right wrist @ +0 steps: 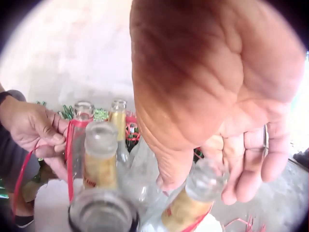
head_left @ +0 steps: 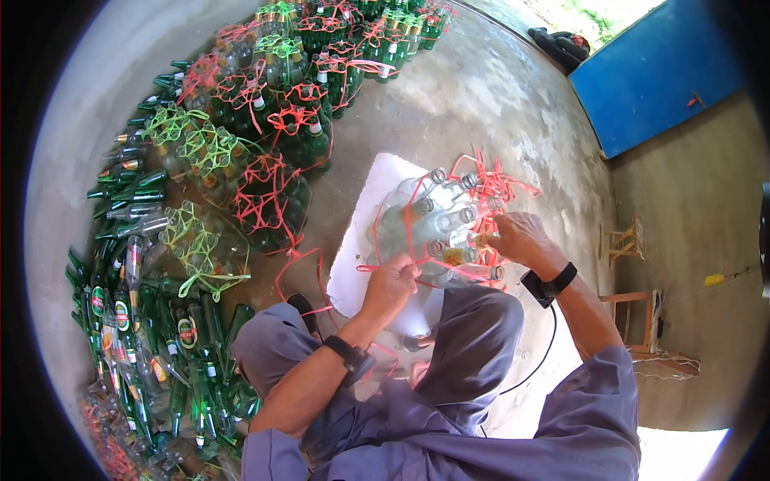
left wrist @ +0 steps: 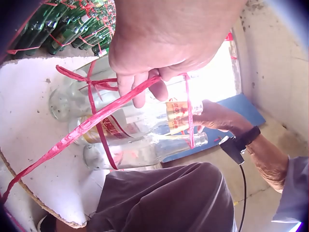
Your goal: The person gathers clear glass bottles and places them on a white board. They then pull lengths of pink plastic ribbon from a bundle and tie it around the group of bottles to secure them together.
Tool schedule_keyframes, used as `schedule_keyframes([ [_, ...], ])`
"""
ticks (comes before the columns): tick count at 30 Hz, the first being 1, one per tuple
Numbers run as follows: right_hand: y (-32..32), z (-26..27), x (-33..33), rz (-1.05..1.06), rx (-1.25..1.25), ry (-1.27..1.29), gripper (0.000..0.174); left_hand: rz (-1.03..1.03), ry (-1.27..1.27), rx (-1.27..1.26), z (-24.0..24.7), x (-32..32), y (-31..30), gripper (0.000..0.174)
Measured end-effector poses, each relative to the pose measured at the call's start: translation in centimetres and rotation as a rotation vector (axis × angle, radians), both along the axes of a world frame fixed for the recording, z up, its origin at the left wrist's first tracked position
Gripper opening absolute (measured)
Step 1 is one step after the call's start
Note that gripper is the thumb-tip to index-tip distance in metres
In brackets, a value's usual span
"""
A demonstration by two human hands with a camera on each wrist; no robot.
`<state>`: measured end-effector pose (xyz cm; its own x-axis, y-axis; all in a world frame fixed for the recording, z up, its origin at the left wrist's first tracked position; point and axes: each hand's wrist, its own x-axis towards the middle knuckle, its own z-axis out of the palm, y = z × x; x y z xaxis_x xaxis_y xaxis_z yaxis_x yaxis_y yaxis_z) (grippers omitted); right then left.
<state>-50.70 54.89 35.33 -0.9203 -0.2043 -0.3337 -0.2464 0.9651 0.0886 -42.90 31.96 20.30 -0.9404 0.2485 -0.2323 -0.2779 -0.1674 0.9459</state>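
Several clear glass bottles (head_left: 461,216) stand grouped on a white slab (head_left: 353,240), with red strap (head_left: 408,224) around them. My left hand (head_left: 389,284) pinches the red strap beside the near side of the group; in the left wrist view a taut length of strap (left wrist: 91,121) runs from its fingers to the lower left. At the far right side of the group, my right hand (head_left: 525,240) has its thumb and fingers around a bottle neck (right wrist: 205,181). The palm partly hides the bottles behind it in the right wrist view.
Strapped bundles of green and clear bottles (head_left: 277,192) stand to the left, with loose green bottles (head_left: 192,337) lying by the wall. Loose red strap (head_left: 501,180) lies behind the group. A blue panel (head_left: 650,76) and a wooden frame (head_left: 642,321) are at the right.
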Motion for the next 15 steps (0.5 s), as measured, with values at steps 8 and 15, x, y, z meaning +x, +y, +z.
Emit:
schedule_keyframes([
  [8,-3.9,-1.3,-2.0,0.108,-0.231,0.179,0.037,-0.039,-0.022,0.034,1.2,-0.2,-0.3,0.015],
  [15,-2.7,-2.4,-2.8,0.092,-0.120,0.088,0.033,-0.053,-0.032,0.021,1.2,-0.1,-0.3,0.015],
])
